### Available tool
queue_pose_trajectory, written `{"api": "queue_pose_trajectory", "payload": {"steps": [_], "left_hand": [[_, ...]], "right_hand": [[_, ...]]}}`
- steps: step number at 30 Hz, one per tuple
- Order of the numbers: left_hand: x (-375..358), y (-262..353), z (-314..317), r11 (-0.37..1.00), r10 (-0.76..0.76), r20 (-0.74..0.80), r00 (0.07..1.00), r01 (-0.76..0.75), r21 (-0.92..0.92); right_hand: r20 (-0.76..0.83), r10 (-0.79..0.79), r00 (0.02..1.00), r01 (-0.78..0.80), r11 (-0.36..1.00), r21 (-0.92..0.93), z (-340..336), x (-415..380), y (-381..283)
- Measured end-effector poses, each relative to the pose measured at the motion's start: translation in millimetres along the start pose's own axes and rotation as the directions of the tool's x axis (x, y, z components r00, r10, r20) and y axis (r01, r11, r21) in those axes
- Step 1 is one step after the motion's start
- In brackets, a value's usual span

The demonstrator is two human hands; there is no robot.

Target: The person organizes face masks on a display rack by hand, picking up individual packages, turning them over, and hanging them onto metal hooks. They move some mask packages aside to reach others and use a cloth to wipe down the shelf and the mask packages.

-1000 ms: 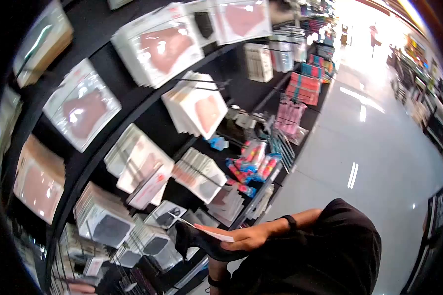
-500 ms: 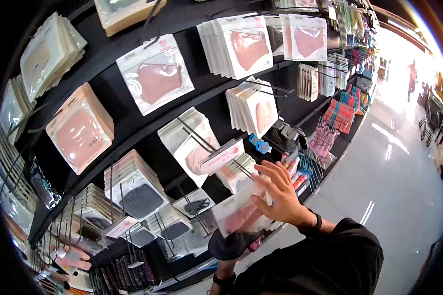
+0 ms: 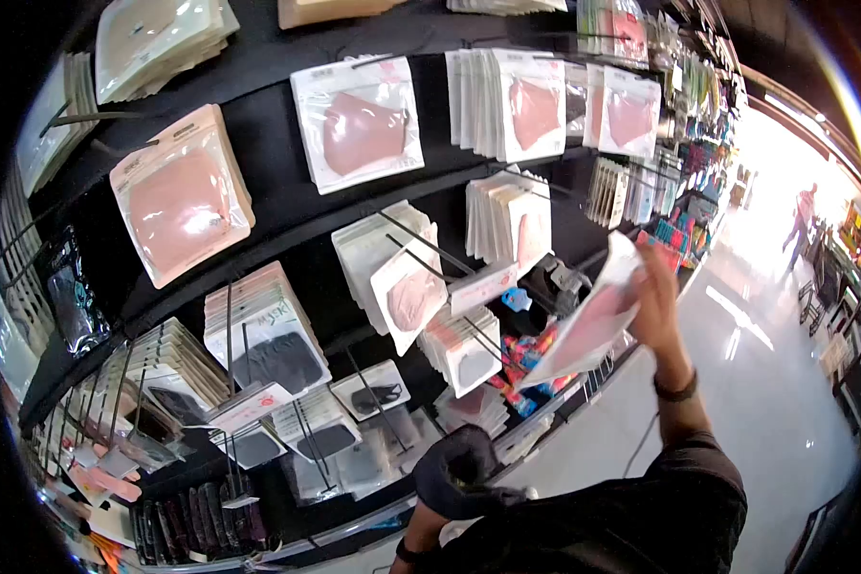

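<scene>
My right hand is closed on the edge of a flat, clear-fronted pack with a pink item inside, probably a face mask. The pack is tilted and held out to the right of the rack. At the bottom, a dark cloth item covers my left hand, so its fingers are hidden; only the wrist shows. Nearest to the held pack hang white-backed packs and a pack with a pink mask on wire hooks.
A black display rack carries many packs on protruding wire hooks. A price label sits on a hook end. Colourful packs fill the lower shelf. To the right runs a shiny aisle floor, with a distant person.
My right hand has moved right and up with the pack, away from the hooks. The dark cloth item at my left hand has turned more upright. The view has shifted slightly.
</scene>
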State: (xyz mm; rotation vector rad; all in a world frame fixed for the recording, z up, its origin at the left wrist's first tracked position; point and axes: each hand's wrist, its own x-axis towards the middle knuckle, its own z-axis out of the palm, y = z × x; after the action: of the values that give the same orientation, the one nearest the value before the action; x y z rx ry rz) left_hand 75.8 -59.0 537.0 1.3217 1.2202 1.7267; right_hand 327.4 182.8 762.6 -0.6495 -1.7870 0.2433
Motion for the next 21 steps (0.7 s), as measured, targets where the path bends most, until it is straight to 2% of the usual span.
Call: {"api": "queue_pose_trajectory", "payload": {"steps": [1,3,4,5,7,9,11,13,14,15,17,19,21], "left_hand": [[-0.4,4.6,0.1,1.0,0.003,-0.065,0.998,-0.005,-0.029],[3.4,5.6,-9.8,0.998,0.04,-0.015,0.999,-0.041,-0.043],[5.4,4.3,-24.8,0.997,0.073,0.103,0.992,-0.07,-0.031],[9.3,18.3,-33.7,0.997,0.07,0.124,0.99,-0.068,-0.02],[10.2,36.4,-40.2,0.999,0.045,0.076,0.996,-0.045,0.004],[7.4,54.1,-37.2,0.999,0.038,0.011,0.999,-0.038,0.029],[5.6,69.3,-34.4,0.998,0.039,-0.043,0.998,-0.037,0.058],[4.3,82.2,-33.4,0.996,0.046,-0.08,0.996,-0.04,0.085],[4.8,87.4,-33.0,0.994,0.051,-0.095,0.994,-0.042,0.098],[4.3,91.8,-32.3,0.993,0.056,-0.109,0.992,-0.044,0.112],[3.7,100.5,-31.6,0.99,0.064,-0.138,0.988,-0.046,0.136],[4.0,107.0,-32.2,0.986,0.075,-0.159,0.984,-0.05,0.159],[4.5,111.1,-34.0,0.981,0.087,-0.171,0.981,-0.054,0.188]], "right_hand": [[-0.013,-0.012,1.0,0.011,1.0,-0.025,-14.0,19.9,-9.0],[0.015,-0.005,1.0,0.006,0.997,-0.081,-38.7,59.3,-27.3],[-0.023,-0.282,0.959,0.267,0.929,-0.255,-40.3,81.5,-32.0],[-0.008,-0.534,0.845,0.481,0.767,-0.424,-39.7,102.7,-35.7],[0.193,-0.569,0.799,0.521,0.496,-0.695,-30.4,135.1,-54.5],[0.299,-0.665,0.684,0.646,0.364,-0.671,-0.5,162.5,-57.7],[0.255,-0.722,0.643,0.7,0.42,-0.577,31.8,182.0,-61.7],[0.219,-0.66,0.719,0.679,0.597,-0.427,55.7,201.7,-67.8],[0.131,-0.831,0.54,0.773,0.428,-0.469,67.7,222.4,-65.7],[0.052,-0.948,0.315,0.819,0.243,-0.52,80.4,245.8,-61.7],[-0.132,-0.965,0.227,0.861,0.262,-0.436,97.3,247.7,-78.7],[-0.253,-0.776,0.578,0.783,0.615,-0.097,99.9,229.3,-124.3],[-0.285,-0.709,0.645,0.732,0.68,-0.037,111.0,231.6,-135.1]]}}
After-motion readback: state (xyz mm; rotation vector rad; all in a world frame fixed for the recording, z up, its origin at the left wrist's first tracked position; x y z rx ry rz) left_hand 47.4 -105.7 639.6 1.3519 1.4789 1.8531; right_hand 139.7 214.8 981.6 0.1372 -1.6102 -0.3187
